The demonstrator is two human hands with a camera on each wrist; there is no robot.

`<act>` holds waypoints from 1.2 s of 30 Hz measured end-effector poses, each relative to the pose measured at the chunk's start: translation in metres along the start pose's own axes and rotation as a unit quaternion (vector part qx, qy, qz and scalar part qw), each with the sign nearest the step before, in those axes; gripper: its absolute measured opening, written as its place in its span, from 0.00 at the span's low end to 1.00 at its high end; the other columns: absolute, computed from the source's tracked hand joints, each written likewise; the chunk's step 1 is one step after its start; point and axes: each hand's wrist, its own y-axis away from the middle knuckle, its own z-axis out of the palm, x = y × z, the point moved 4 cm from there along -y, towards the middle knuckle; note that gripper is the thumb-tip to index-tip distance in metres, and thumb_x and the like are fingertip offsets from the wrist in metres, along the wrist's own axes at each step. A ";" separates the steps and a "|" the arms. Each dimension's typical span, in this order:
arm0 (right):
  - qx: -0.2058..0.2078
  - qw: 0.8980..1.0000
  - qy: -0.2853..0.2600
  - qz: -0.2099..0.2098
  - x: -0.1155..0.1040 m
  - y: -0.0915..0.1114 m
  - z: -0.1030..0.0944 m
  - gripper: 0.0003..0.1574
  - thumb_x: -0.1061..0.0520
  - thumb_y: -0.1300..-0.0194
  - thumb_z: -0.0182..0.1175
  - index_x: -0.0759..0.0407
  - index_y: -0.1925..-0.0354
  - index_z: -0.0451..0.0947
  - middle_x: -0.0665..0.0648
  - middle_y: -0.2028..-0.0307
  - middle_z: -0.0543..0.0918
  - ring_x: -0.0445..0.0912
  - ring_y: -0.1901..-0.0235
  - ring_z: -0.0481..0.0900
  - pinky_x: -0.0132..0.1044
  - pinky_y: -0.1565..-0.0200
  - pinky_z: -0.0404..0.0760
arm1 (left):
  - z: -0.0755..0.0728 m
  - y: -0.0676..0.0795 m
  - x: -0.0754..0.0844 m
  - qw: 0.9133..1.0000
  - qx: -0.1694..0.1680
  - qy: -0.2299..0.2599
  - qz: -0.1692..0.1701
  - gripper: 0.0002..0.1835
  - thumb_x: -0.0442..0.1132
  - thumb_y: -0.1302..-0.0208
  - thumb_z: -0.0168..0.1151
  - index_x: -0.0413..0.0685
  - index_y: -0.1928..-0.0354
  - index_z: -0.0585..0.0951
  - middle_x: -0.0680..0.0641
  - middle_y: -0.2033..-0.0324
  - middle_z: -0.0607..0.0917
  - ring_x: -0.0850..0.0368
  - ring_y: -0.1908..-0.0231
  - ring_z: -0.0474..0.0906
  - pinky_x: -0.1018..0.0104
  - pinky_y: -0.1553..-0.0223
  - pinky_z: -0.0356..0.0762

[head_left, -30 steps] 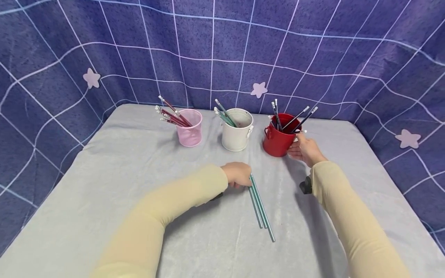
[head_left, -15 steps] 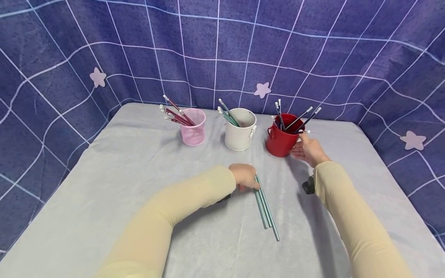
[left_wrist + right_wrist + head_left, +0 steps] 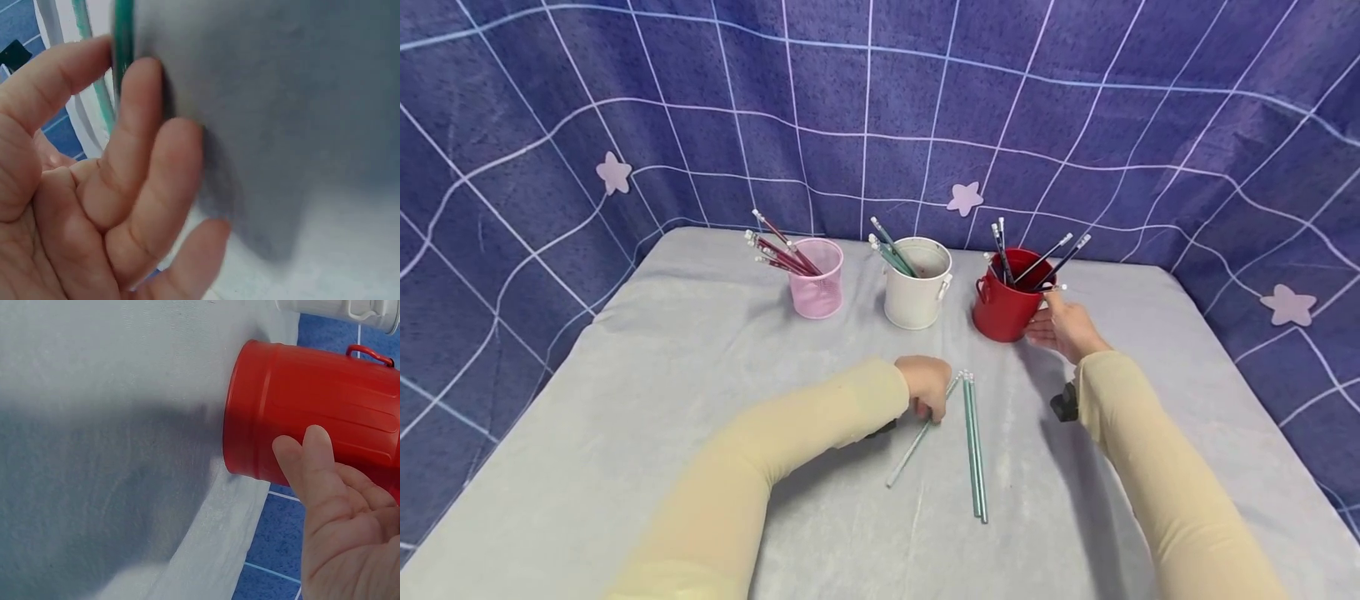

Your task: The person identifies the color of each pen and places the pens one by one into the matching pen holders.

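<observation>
My left hand (image 3: 925,385) pinches one green pencil (image 3: 907,463) between thumb and index finger. It slants low over the tabletop, and the left wrist view shows the pencil (image 3: 123,37) close up. Just to its right, two more green pencils (image 3: 973,450) lie side by side, eraser ends away from me. At the right, my right hand (image 3: 1066,327) holds the side of a red bucket (image 3: 1002,315), with the thumb up by the rim. In the right wrist view, fingers lie against the bucket's wall (image 3: 325,394). Several dark blue pencils (image 3: 1063,257) stand in it.
Left of the red bucket stands a white bucket (image 3: 913,302) with several green pencils (image 3: 891,254). Farther left is a pink mesh cup (image 3: 816,296) with several maroon pencils (image 3: 782,254). A blue curtain with a grid pattern (image 3: 820,100) hangs behind the grey-covered table (image 3: 647,400).
My left hand has drawn one green pencil leftward out of the bunch, and it now slants the other way. The two others lie closer together. My right hand stays at the red bucket.
</observation>
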 end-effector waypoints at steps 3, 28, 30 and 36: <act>-0.003 1.000 -0.015 0.002 0.000 -0.001 0.000 0.43 0.41 0.25 0.33 0.84 0.44 0.59 0.56 0.68 0.81 0.41 0.68 0.82 0.33 0.58 0.84 | 0.001 -0.001 -0.002 1.000 -0.014 0.024 -0.004 0.08 0.38 0.46 0.70 0.45 0.70 0.79 0.49 0.80 0.84 0.58 0.82 0.78 0.70 0.79 0.78; -0.008 1.000 -0.017 -0.007 0.000 0.000 -0.004 0.41 0.44 0.24 0.31 0.86 0.45 0.59 0.56 0.69 0.82 0.40 0.70 0.82 0.32 0.61 0.84 | -0.099 0.057 -0.048 0.937 0.312 0.097 0.126 0.10 0.26 0.52 0.62 0.43 0.66 0.84 0.46 0.67 0.87 0.52 0.62 0.82 0.64 0.58 0.77; -0.008 1.000 -0.016 -0.008 0.000 0.000 -0.003 0.41 0.44 0.24 0.31 0.86 0.45 0.59 0.57 0.68 0.82 0.40 0.70 0.82 0.32 0.61 0.84 | -0.113 0.067 -0.053 0.919 0.352 0.138 0.115 0.10 0.27 0.50 0.62 0.42 0.64 0.83 0.44 0.65 0.87 0.51 0.60 0.81 0.63 0.56 0.77; -0.010 1.000 -0.015 -0.006 0.001 0.000 0.000 0.44 0.43 0.25 0.33 0.87 0.43 0.56 0.60 0.64 0.81 0.41 0.68 0.82 0.34 0.59 0.84 | -0.152 0.100 -0.056 0.849 0.463 0.228 0.112 0.08 0.28 0.47 0.63 0.40 0.63 0.84 0.44 0.65 0.87 0.52 0.62 0.82 0.65 0.56 0.77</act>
